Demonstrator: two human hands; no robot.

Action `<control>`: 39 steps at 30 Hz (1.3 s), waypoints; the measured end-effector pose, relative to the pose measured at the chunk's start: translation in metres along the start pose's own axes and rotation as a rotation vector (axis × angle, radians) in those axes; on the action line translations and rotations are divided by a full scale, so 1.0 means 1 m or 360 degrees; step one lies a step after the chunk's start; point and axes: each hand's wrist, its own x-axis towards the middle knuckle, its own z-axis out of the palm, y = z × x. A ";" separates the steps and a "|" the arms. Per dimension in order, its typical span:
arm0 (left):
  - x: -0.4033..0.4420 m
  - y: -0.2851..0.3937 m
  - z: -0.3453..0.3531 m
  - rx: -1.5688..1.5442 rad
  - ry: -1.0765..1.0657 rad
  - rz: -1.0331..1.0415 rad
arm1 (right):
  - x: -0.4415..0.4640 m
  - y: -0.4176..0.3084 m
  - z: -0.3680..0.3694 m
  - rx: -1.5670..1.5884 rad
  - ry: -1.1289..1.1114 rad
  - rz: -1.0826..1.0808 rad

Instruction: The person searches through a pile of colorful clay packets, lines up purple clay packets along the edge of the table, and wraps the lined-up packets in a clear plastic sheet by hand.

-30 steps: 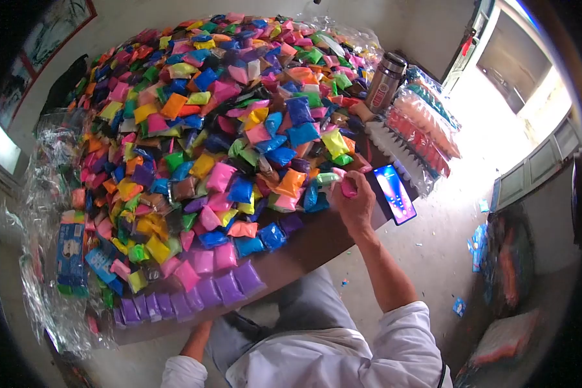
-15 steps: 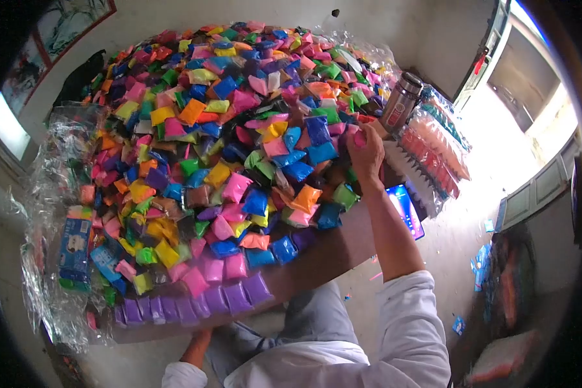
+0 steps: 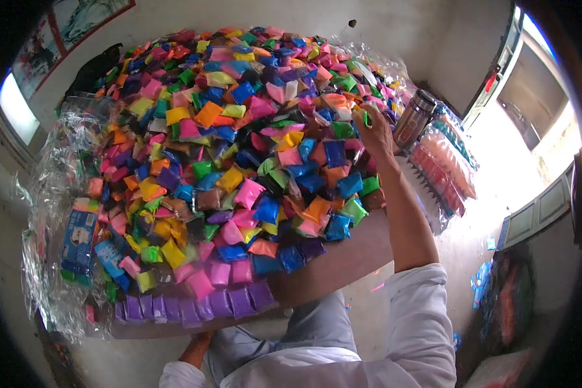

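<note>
A big heap of small, bright, pillow-shaped plastic packets point(image 3: 208, 115) covers the table point(image 3: 343, 265). My right hand point(image 3: 376, 132) reaches over the right side of the heap, fingers curled, with a green packet point(image 3: 367, 119) showing between thumb and finger. A row of purple packets point(image 3: 220, 304) lies along the near edge, with pink packets point(image 3: 199, 284) just behind it. My left hand point(image 3: 202, 339) is low at the table's front edge by my leg, its fingers hidden.
Right of my forearm stands a steel flask point(image 3: 415, 119), beside clear bags of pink and orange pieces point(image 3: 443, 165). Crumpled clear plastic point(image 3: 52, 213) hangs at the table's left end, near a blue printed pack point(image 3: 79, 236). Blue scraps point(image 3: 480, 284) lie on the floor.
My right hand has moved farther back over the heap, from beside a pink packet to a green one. The phone by my forearm is no longer visible. The view has shifted slightly.
</note>
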 end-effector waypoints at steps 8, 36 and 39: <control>-0.003 -0.005 0.002 -0.0017 0.0002 -0.0016 | -0.014 -0.081 0.005 0.0241 -0.0384 -0.0415; -0.021 -0.024 0.014 -0.0034 0.0022 -0.0088 | 0.008 -0.072 0.065 -0.0061 -0.0322 -0.0720; -0.015 -0.021 0.010 -0.0031 0.0028 -0.0076 | -0.011 -0.115 0.050 -0.0005 -0.0605 -0.0720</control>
